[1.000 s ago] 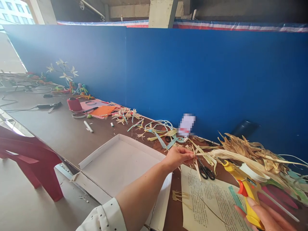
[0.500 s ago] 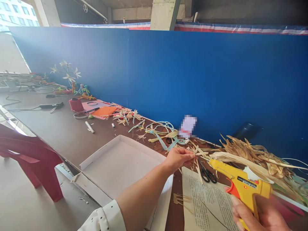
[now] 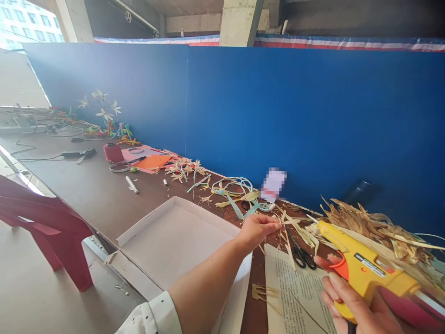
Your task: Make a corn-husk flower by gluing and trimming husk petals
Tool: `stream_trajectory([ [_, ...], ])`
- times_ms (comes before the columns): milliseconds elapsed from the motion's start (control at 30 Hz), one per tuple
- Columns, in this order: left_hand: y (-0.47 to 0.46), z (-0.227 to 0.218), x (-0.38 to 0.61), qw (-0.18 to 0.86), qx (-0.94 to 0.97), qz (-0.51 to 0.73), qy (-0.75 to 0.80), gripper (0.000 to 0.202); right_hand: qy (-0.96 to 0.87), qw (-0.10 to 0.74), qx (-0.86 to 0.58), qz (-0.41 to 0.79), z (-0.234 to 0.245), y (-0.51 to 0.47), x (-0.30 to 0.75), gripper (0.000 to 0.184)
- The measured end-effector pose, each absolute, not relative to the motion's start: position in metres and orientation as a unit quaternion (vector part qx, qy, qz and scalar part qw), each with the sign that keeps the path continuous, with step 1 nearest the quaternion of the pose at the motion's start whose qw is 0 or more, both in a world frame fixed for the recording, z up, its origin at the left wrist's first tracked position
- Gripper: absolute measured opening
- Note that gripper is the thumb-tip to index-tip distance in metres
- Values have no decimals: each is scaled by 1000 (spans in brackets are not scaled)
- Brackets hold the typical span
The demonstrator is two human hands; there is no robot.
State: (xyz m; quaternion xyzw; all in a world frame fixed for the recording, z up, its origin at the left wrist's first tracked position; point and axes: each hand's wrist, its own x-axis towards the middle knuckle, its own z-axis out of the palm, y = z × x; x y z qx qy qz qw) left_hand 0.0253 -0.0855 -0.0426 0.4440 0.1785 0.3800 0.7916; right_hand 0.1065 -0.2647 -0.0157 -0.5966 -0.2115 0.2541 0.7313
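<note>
Blue panels [image 3: 295,116] line the brown table [image 3: 104,195], a concrete pillar [image 3: 239,23] behind.

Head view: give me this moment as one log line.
left hand: pinching pale strip | right hand: holding yellow glue gun | nozzle: apart from pale strip | black-handled scissors: lying at printed page edge

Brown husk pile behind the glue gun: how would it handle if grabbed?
The brown husks look thin and papery, so probably light. Their ragged, curled edges suggest they may crack or tear. Overlapping loosely, they would likely separate rather than lift together.
</note>
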Motion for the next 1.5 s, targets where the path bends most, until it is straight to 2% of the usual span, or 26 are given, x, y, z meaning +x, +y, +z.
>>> stream_trajectory([
  [100,-86,-42,25,791,442,380,186,47,-238,706,-614,261,-16,-261,103,47],
  [267,-85,-42,27,790,437,386,189,49,-322,613,-681,240,-21,-261,97,45],
  [600,-86,-42,27,774,443,398,215,47,-371,544,-729,187,-34,-256,104,50],
  [1067,-86,-42,27,769,455,390,224,50,-386,496,-764,148,-38,-256,112,51],
  [1300,-86,-43,28,770,453,391,221,46,-399,485,-768,125,-35,-259,109,44],
  [1500,-85,-45,28,767,460,391,217,47,-395,479,-772,137,-38,-258,109,50],
])
